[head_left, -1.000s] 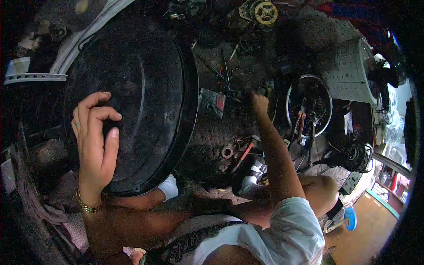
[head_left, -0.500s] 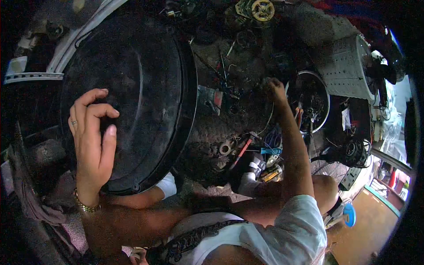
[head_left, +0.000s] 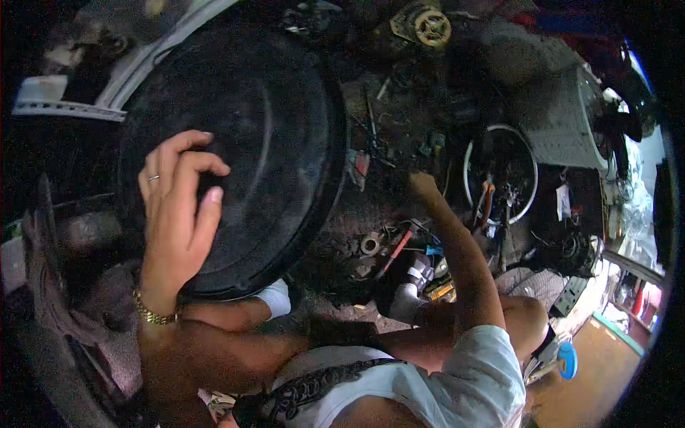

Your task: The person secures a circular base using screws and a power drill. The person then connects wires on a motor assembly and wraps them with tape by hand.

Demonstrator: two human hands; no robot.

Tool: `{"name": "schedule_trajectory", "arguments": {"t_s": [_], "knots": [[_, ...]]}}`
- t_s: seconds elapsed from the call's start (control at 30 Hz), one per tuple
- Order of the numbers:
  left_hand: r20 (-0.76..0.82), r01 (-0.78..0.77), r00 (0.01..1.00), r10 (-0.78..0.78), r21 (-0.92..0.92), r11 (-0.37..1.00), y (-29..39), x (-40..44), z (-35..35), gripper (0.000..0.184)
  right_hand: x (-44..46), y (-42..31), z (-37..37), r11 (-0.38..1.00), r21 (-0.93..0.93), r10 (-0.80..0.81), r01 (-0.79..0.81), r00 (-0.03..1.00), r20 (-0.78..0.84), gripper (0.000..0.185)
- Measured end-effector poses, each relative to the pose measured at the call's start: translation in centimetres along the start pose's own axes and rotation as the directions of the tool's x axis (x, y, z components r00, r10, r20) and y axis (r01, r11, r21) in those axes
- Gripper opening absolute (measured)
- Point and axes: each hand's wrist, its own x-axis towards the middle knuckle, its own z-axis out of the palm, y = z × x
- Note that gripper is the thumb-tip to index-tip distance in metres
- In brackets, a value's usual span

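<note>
- Left hand (head_left: 178,214): fingers loosely curled, thumb apart, nothing gripped; contact with the surface beneath cannot be told.
- Black drum (head_left: 250,143): large and round, lying beneath the left hand, broad face toward the viewer. Judged stiff, bulky and possibly heavy; the smooth face probably gives little purchase, so the rim (head_left: 335,143), taken at opposite sides, seems the better hold.
- Right hand (head_left: 424,184): extended over the cluttered floor (head_left: 349,214), blurred; its closure and any contents cannot be told.
- Red-handled tool (head_left: 397,250) and metal ring (head_left: 370,244): on the floor, nearer the body than the right hand.
- White-rimmed basin (head_left: 467,171): right of the right hand, an orange-handled tool (head_left: 488,198) inside.
</note>
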Motion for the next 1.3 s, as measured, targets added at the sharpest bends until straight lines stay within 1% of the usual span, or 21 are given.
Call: {"name": "schedule_trajectory", "arguments": {"t_s": [0.03,0.1,0.2,0.27,0.4,0.47,0.5,0.57,0.63,0.7,0.73,0.8,0.83,0.9,0.93,1.0,1.03,1.1,1.13,1.2,1.3], "knots": [[-0.013,0.016,1.0,-0.015,0.022,1.0,0.0,0.0,0.0,0.022,-0.1,-0.7,-0.5,1.0,-0.027,0.018,-0.016,0.997,0.074,0.024],[0.004,0.007,1.0,-0.007,0.005,1.0,-0.2,-0.2,0.0,0.022,-1.2,-2.8,-3.7,0.997,0.064,-0.054,0.051,0.998,0.037,0.017],[-0.029,0.0,1.0,-0.001,-0.011,1.0,-0.3,-0.4,-0.1,0.021,-1.5,-2.7,-1.9,0.992,0.095,-0.07,0.081,0.991,-0.118,0.014],[-0.031,-0.024,0.999,0.023,-0.034,0.999,-0.3,-0.3,-0.3,0.019,-1.6,-1.6,0.7,0.987,0.135,-0.041,0.087,0.95,-0.31,0.016],[-0.024,-0.034,0.999,0.033,-0.009,0.999,-0.7,-0.7,-0.3,0.02,-1.0,0.7,4.9,0.977,0.211,0.096,-0.033,0.952,-0.291,0.014],[-0.036,-0.031,0.999,0.03,-0.023,0.999,-0.6,-0.7,-0.3,0.02,-1.2,1.3,4.6,0.982,0.176,0.09,-0.068,0.988,-0.122,0.013],[-0.04,-0.032,0.999,0.03,-0.04,0.999,-0.5,-0.8,-0.3,0.02,-1.3,0.6,3.1,0.984,0.169,0.085,-0.064,0.989,-0.12,0.013],[-0.044,-0.031,0.999,0.03,-0.03,0.999,-0.6,-1.0,-0.4,0.02,-0.9,-1.1,0.4,0.989,0.051,0.134,-0.135,0.991,0.027,0.016],[-0.035,-0.052,0.998,0.05,-0.046,0.998,-0.4,-0.8,-0.1,0.02,-1.4,-0.9,0.7,0.997,0.055,0.067,-0.058,0.982,-0.178,0.019],[-0.044,-0.043,0.998,0.043,0.006,0.999,-0.5,-0.8,0.0,0.019,-0.8,-1.4,-1.6,0.921,0.284,0.272,-0.267,0.962,0.023,0.02],[-0.049,-0.045,0.998,0.046,0.009,0.999,-0.5,-0.8,0.0,0.019,-1.2,-0.7,-1.3,0.916,0.276,0.294,-0.29,0.955,0.031,0.02],[-0.064,-0.047,0.997,0.047,-0.013,0.999,-0.6,-0.9,0.2,0.019,-2.0,0.0,0.2,0.938,0.331,0.196,-0.103,0.945,-0.262,0.024],[-0.083,-0.035,0.996,0.034,-0.012,0.999,-0.6,-0.9,0.3,0.02,-2.3,0.6,0.7,0.938,0.33,0.2,-0.109,0.946,-0.256,0.024],[-0.071,-0.025,0.997,0.024,-0.013,1.0,-0.5,-1.0,0.1,0.02,-2.8,0.3,-0.3,0.774,0.624,0.301,-0.104,0.928,-0.219,0.026],[-0.05,-0.026,0.998,0.026,-0.009,1.0,-0.5,-1.0,0.0,0.02,-3.2,-0.2,-1.3,0.773,0.626,0.3,-0.104,0.93,-0.215,0.026],[-0.028,-0.03,0.999,0.03,-0.004,1.0,-0.5,-0.9,0.0,0.019,-4.2,-2.2,-5.4,0.907,0.415,0.187,-0.074,0.953,-0.239,0.021],[-0.052,-0.029,0.998,0.028,-0.013,1.0,-0.4,-0.9,0.2,0.019,-3.8,-1.8,-4.3,0.906,0.416,0.189,-0.075,0.952,-0.239,0.021],[-0.076,-0.03,0.997,0.029,-0.019,0.999,-0.3,-0.7,0.2,0.02,-2.7,-0.9,-1.0,0.99,0.139,0.022,0.038,0.914,-0.405,0.016],[-0.053,-0.032,0.998,0.032,-0.007,0.999,-0.3,-0.6,0.2,0.019,-2.5,-0.9,-0.6,0.989,0.141,0.021,0.04,0.913,-0.408,0.016],[-0.031,-0.026,0.999,0.026,0.015,1.0,-0.2,-0.6,0.1,0.019,-1.8,-2.8,-2.1,0.997,0.015,0.076,-0.075,0.988,-0.137,0.015],[-0.041,-0.027,0.999,0.028,0.026,0.999,-0.3,-0.6,0.0,0.019,-1.2,-3.2,-1.6,0.985,0.115,0.15,-0.128,0.964,-0.218,0.016]]}}
